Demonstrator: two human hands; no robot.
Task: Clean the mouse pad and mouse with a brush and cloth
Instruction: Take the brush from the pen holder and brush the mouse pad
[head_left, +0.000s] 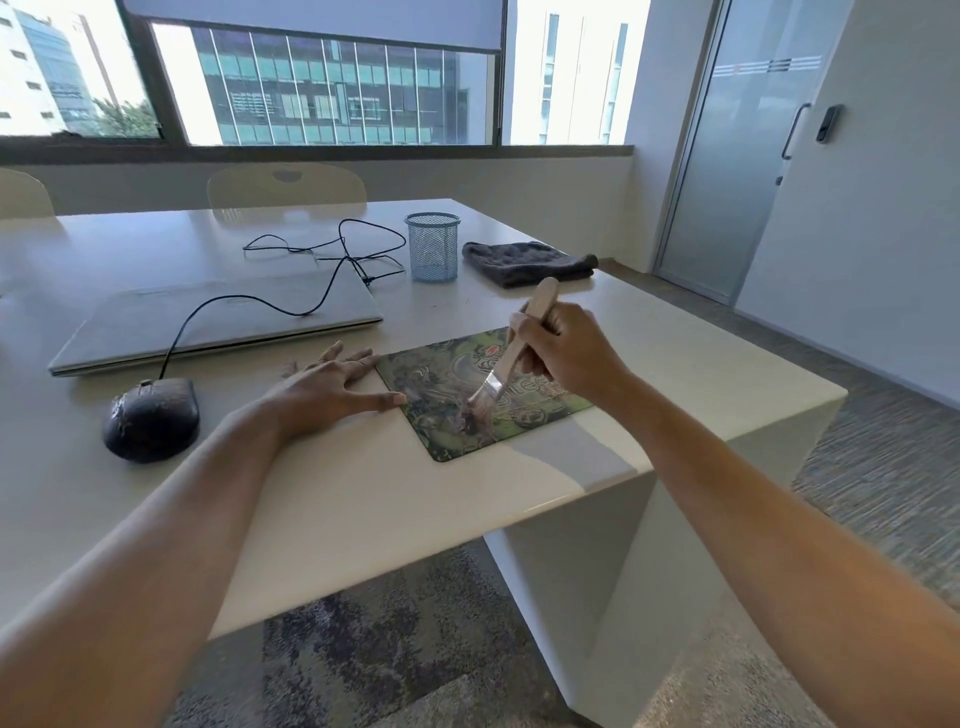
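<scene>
Both hands work on the mouse pad (530, 415) at the counter's (363, 493) near right corner. The left hand (332, 387) has its fingers spread flat at the pad's left edge. The right hand (563, 353) has its fingers curled round the brush (506, 364), bristles down on the pad. Short, light strokes toward the counter's edge, with the pad held steady, would probably work best.

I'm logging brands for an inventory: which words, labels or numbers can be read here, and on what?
On the mouse pad: printed lettering and a red emblem, partly hidden by the right hand and brush; too blurred to read.
On the laptop: no legible mark.
On the mouse, mesh cup and cloth: no text visible.
</scene>
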